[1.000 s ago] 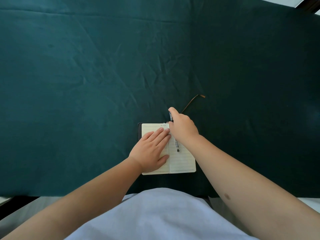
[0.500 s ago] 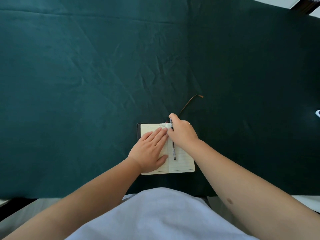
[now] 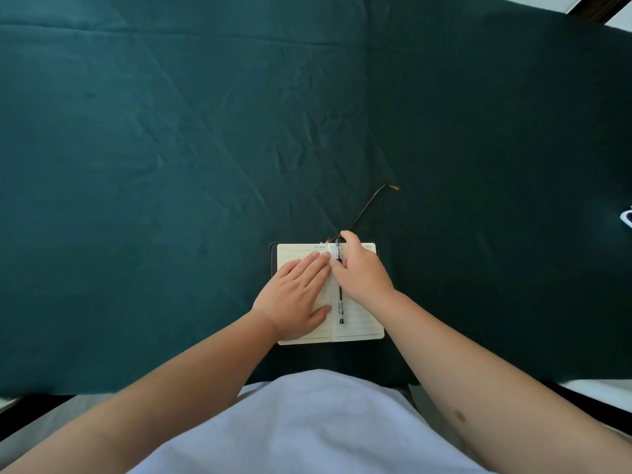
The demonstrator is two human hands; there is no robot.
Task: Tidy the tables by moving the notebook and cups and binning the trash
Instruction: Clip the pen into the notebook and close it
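Notebook (image 3: 355,323) lies open on the green-clothed table (image 3: 136,165) close to the person, not yet moved. The left hand (image 3: 294,299) presses flat on its left page; the right hand (image 3: 364,271) rests, fingers loosely curled, against a pen (image 3: 340,295) along the gutter. No cups or trash show, so most of the tidying seems left.

We see a counter (image 3: 171,200) covered edge to edge with a dark teal cloth (image 3: 478,165), creased with folds that run across its far side and fan out toward the middle. Near the front edge an open notebook (image 3: 359,323) lies flat on the cloth, its lined cream pages facing up and its dark cover showing along the left side. A thin brown ribbon (image 3: 371,203) trails from the notebook's top edge out over the cloth, away to the right. At the far right edge a small white object (image 3: 627,218) is cut off by the frame.
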